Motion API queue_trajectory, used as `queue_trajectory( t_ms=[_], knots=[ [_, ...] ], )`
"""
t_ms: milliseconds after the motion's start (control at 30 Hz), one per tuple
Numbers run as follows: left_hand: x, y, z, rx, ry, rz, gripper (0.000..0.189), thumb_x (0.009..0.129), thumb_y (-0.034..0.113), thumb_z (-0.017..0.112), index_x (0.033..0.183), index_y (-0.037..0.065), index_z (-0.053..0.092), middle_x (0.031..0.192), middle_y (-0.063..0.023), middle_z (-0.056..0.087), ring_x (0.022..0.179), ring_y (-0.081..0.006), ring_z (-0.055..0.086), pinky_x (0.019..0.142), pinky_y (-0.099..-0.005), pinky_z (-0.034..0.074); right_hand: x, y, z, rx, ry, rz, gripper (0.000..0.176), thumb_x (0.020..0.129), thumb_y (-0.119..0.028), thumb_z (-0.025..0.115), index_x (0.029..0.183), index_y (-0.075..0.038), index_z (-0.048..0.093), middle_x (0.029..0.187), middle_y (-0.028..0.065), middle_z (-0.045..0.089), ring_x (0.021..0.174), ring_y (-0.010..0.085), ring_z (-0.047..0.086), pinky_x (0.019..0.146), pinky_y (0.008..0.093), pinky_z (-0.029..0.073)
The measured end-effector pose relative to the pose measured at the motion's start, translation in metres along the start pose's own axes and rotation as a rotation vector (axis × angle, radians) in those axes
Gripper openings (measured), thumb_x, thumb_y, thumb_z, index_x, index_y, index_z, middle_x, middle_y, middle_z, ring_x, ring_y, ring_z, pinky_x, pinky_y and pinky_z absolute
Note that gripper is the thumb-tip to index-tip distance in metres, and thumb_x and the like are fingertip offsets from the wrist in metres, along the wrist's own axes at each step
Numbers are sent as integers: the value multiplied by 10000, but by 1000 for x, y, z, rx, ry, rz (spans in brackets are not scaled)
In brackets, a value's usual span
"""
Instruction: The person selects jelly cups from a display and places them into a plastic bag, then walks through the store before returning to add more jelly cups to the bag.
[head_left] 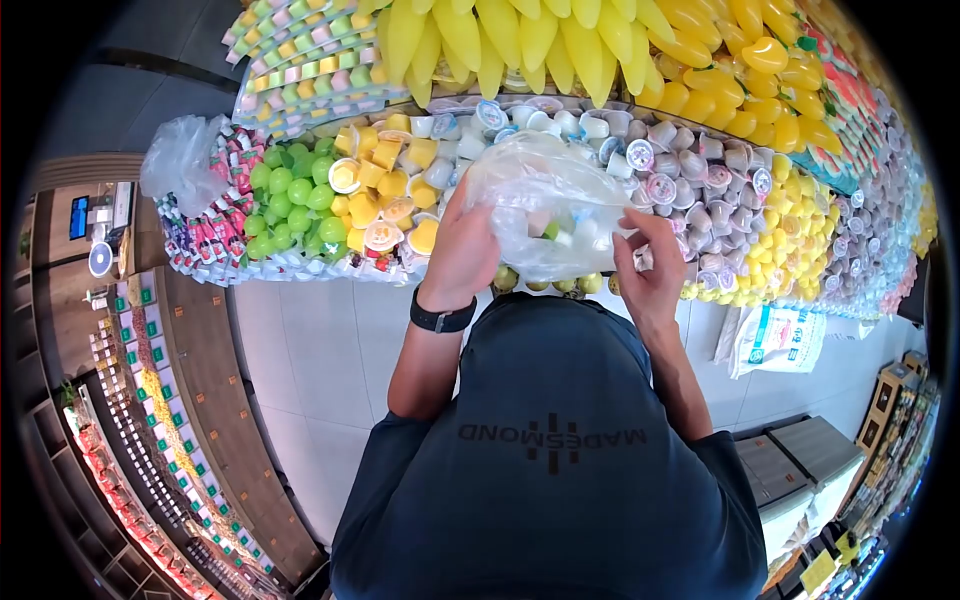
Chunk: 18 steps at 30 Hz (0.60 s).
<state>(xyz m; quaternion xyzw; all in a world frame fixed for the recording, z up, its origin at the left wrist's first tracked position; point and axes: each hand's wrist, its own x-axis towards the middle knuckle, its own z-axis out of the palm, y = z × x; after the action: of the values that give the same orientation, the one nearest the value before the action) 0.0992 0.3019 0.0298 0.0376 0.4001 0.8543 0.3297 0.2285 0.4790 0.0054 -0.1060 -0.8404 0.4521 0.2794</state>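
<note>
A clear plastic bag (520, 190) is stretched between my two hands in front of my chest, above the near edge of the candy display. Inside it, a few small pale and green pieces (556, 232) show through the film. My left hand (462, 252), with a black band on the wrist, grips the bag's left side; its fingertips are partly hidden by the plastic. At the right edge, my right hand (650, 262) pinches the bag between thumb and fingers. Just beyond the bag lie white jelly cups (590, 127) with printed lids.
Yellow jelly cups (385, 155) and green round sweets (297, 190) fill the display's left part. Another clear bag (185, 160) rests at the far left. Banana-shaped items (520, 35) hang over the back. A printed white sack (775, 340) is on the floor at right.
</note>
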Motion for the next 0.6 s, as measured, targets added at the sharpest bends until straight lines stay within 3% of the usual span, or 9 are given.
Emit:
queue_trajectory(
  t_ms=[67, 100, 200, 233, 300, 333, 400, 433, 600],
  knots=[
    [-8, 9, 6, 10, -20, 11, 435, 935, -16, 342, 1369, 2, 366, 1313, -155, 503, 1201, -249, 513, 1025, -382, 413, 3, -9, -5, -36, 93, -25, 453, 716, 51, 709, 1143, -40, 590, 957, 92, 591, 699, 151, 560, 625, 275, 454],
    [-14, 14, 9, -2, -34, 26, 443, 929, -20, 347, 1371, 1, 365, 1320, -157, 499, 1206, -252, 510, 1029, -389, 409, 2, -11, -8, -91, 70, -18, 557, 685, 8, 746, 1206, -41, 552, 1046, 112, 557, 842, 184, 560, 704, 294, 457],
    [-32, 26, 20, -53, -43, 81, 454, 919, -23, 354, 1372, -5, 367, 1331, -160, 492, 1212, -264, 506, 1036, -405, 401, 9, -26, -3, -36, 27, 36, 661, 706, -65, 756, 1302, -30, 472, 1164, 119, 529, 1033, 205, 535, 857, 320, 447],
    [-37, 27, 22, -94, -40, 120, 456, 913, -21, 356, 1369, -11, 370, 1336, -161, 489, 1213, -272, 506, 1039, -414, 397, 8, -20, 1, -33, 28, 38, 661, 706, -65, 756, 1302, -30, 472, 1164, 119, 529, 1033, 205, 535, 857, 320, 447],
    [-45, 29, 16, -172, -118, 129, 452, 914, -7, 360, 1366, -17, 373, 1335, -160, 490, 1215, -280, 504, 1041, -420, 392, 3, -1, 14, 372, -267, 265, 751, 744, -101, 729, 1393, -24, 359, 1273, 109, 491, 1197, 211, 466, 1003, 343, 382],
    [-48, 30, 13, -253, -197, 136, 449, 914, 8, 364, 1362, -23, 376, 1334, -159, 492, 1217, -289, 502, 1043, -427, 388, 3, 0, 19, 374, -263, 267, 751, 744, -101, 729, 1393, -24, 359, 1273, 109, 491, 1197, 211, 466, 1003, 343, 382],
    [-54, 34, 15, -243, -154, 135, 448, 915, 24, 364, 1360, -27, 376, 1334, -157, 492, 1218, -291, 500, 1045, -426, 385, 4, -2, 28, 1027, -395, 668, 753, 789, -121, 686, 1430, -27, 303, 1324, 98, 475, 1252, 207, 435, 1063, 353, 336],
    [-55, 37, 15, -235, -108, 140, 448, 916, 39, 365, 1358, -30, 377, 1335, -155, 492, 1220, -294, 498, 1047, -425, 383, 5, -1, 27, 1157, -504, 729, 691, 837, -124, 638, 1433, -37, 298, 1331, 103, 482, 1235, 213, 462, 1044, 365, 371],
    [-61, 39, 0, -149, -33, 235, 449, 912, 36, 370, 1358, -20, 382, 1334, -150, 491, 1217, -287, 500, 1037, -423, 395, -7, -1, 39, 1344, -487, 910, 560, 916, -149, 554, 1412, -35, 321, 1317, 114, 506, 1196, 223, 511, 998, 397, 433]
  ],
)
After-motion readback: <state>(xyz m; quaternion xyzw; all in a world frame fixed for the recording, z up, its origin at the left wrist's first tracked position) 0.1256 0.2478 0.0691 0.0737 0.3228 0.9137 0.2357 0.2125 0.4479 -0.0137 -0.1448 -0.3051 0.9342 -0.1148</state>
